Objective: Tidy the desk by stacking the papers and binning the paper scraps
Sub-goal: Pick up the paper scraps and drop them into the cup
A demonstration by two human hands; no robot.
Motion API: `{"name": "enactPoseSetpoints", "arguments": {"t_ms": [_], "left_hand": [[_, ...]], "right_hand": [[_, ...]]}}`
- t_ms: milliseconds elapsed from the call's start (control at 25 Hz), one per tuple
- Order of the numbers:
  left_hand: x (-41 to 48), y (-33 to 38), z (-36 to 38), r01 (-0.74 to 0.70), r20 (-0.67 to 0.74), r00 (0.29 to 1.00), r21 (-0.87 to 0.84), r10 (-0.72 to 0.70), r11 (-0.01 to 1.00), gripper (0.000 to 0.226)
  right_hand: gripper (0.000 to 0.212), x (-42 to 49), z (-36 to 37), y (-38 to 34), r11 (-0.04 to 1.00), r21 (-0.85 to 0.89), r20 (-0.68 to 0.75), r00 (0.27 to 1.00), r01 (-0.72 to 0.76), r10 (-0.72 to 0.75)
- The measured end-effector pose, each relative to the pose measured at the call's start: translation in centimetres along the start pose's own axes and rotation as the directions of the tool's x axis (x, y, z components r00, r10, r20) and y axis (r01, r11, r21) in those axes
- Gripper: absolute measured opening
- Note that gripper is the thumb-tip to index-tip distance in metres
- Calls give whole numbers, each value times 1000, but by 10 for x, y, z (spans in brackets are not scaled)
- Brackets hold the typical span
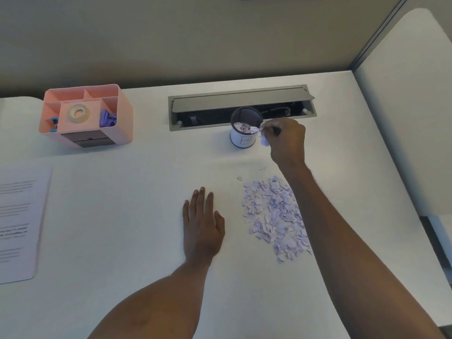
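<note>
A heap of small pale purple paper scraps (pixel 275 216) lies on the white desk (pixel 127 216), right of centre. Behind it stands a small round mesh bin (pixel 243 140) with a white label, some scraps showing inside. My right hand (pixel 287 140) is just right of the bin's rim and pinches a few scraps, which hang from its fingertips. My left hand (pixel 201 221) lies flat on the desk with straight fingers, left of the heap and touching none of it. A stack of printed papers (pixel 18 221) sits at the desk's left edge.
A pink desk organiser (pixel 85 116) holding a tape roll and clips stands at the back left. An open grey cable tray (pixel 241 106) is set into the desk behind the bin. Partition walls close off the back and right side.
</note>
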State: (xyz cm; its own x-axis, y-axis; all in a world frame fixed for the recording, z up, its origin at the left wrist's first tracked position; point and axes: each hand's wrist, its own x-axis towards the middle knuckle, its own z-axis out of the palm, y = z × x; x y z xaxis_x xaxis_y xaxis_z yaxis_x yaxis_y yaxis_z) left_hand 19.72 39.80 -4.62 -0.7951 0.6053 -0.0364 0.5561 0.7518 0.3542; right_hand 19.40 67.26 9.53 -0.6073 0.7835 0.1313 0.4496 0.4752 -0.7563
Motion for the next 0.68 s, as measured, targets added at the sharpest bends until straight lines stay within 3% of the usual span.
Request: {"name": "enactPoseSetpoints", "arguments": {"t_ms": [160,400,520,600,680], "left_hand": [[0,0,0,1,-3,1000,0,-1,1000,55],[1,1,-1,2,1,1000,3,-2,1000,56],[1,1,-1,4,-3,1000,2,-4,1000,56],[1,0,-1,4,-7,1000,1,-4,1000,55],[1,0,-2,2,-9,1000,2,-2,1000,55]], "right_hand": [[15,32,29,-24,998,-45,31,999,36,-34],[20,57,40,-19,975,-214,260,966,53,5],[26,70,35,-28,913,-404,430,894,63,129],[27,69,29,-31,912,-406,367,925,64,98],[25,54,24,-26,951,-298,190,982,82,-25]]}}
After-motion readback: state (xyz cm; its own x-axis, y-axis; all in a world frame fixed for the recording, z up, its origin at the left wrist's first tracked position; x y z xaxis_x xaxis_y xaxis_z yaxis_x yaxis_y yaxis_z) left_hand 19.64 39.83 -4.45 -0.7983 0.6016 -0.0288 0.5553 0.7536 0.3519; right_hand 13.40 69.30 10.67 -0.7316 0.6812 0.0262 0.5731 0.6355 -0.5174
